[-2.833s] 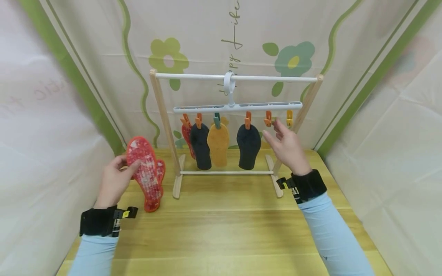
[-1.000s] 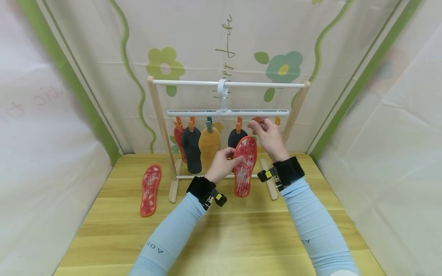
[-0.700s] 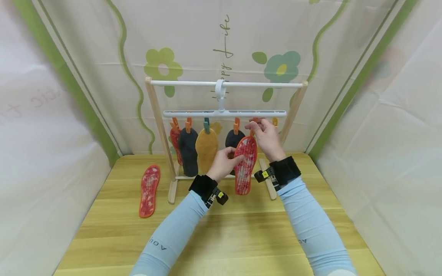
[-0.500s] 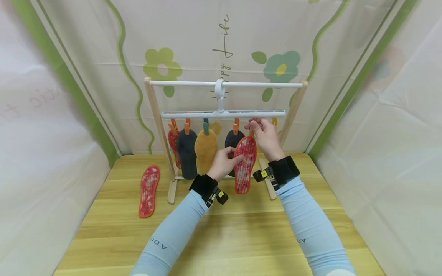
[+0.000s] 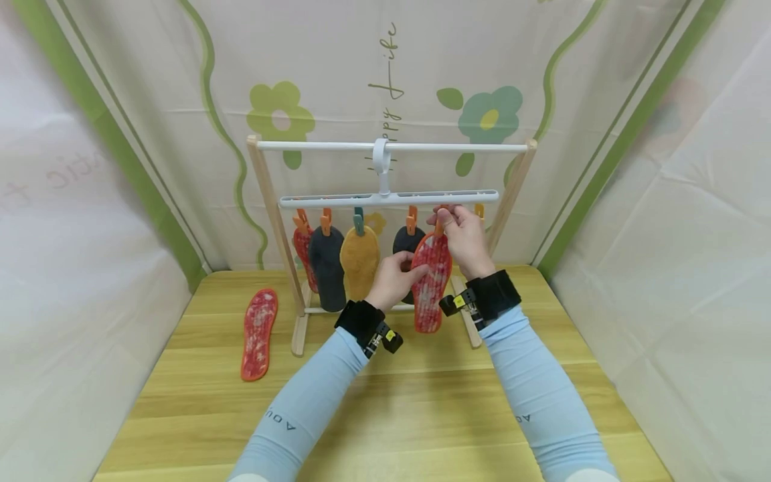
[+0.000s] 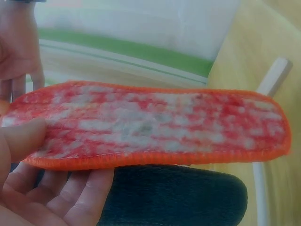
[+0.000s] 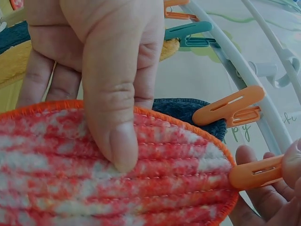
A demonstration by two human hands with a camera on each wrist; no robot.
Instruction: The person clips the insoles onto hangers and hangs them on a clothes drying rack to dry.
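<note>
My left hand (image 5: 394, 278) pinches a red-and-white insole (image 5: 430, 288) with an orange rim, thumb on the front and fingers behind, as the left wrist view also shows. The insole is upright below the white hanger (image 5: 337, 201). My right hand (image 5: 470, 234) pinches an orange clothespin (image 7: 256, 173) between thumb and fingers. That clothespin's tip overlaps the insole's top edge in the right wrist view. Just behind hangs a dark insole (image 7: 188, 103) from another orange clothespin (image 7: 230, 104); in the head view the red insole partly covers it.
A dark insole (image 5: 328, 274), a yellow one (image 5: 359, 264) and a red one (image 5: 304, 258) hang further left. Another red insole (image 5: 260, 335) lies on the table's left side. The hanger hooks over a rack's white rod (image 5: 325, 146). A yellow clothespin (image 5: 479, 211) hangs at right.
My left hand has carried one red insole from the left to the rack; another now lies on the table. The right hand has taken hold of the orange clothespin, and the insole has risen to it.
</note>
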